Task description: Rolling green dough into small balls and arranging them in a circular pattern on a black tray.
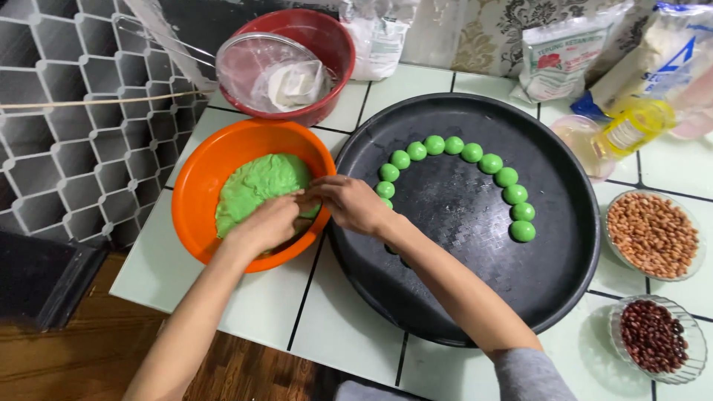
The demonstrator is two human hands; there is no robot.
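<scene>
Your left hand [269, 221] and right hand [349, 202] meet at the right rim of the orange bowl [194, 194], fingers pinched closed on the green dough [256, 186]. The dough lump lies inside the bowl, stretching from your fingertips up and left. Green balls [453, 145] arc across the black tray [557, 245] on the tiled surface [267, 312].

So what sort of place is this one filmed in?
Probably a home kitchen: a tiled counter holds an orange bowl of green dough, a black tray with a curved row of dough balls, and flour bags.
</scene>
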